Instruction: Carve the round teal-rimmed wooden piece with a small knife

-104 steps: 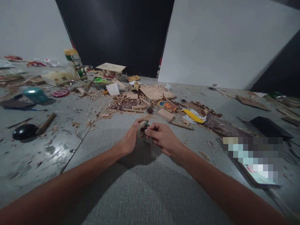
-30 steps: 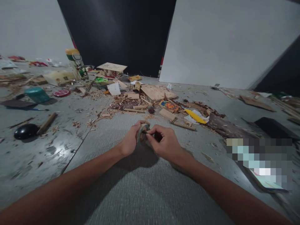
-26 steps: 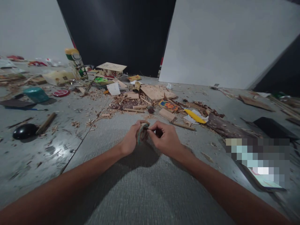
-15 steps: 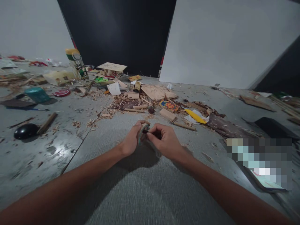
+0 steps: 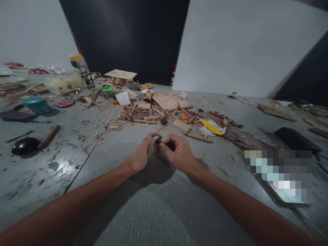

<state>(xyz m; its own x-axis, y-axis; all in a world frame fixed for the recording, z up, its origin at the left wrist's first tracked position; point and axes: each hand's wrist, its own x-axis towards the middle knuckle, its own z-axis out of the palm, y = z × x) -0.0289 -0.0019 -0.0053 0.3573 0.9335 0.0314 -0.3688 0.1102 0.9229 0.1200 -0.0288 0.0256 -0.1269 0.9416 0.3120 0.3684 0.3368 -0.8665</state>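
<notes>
Head view: left hand (image 5: 141, 155) grips a small tape roll (image 5: 153, 146) upright above the grey mat (image 5: 143, 205), right hand (image 5: 178, 152) pinching at its edge with thumb and forefinger, wood scraps (image 5: 143, 114) strewn just beyond on the table (image 5: 38, 171).

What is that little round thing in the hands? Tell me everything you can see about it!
The round thing looks like a small ring or roll with a greenish rim and a brownish face, standing on edge just above the grey mat. The left hand wraps around it, and the right hand pinches at its edge. It is too blurred to name its material.
</notes>
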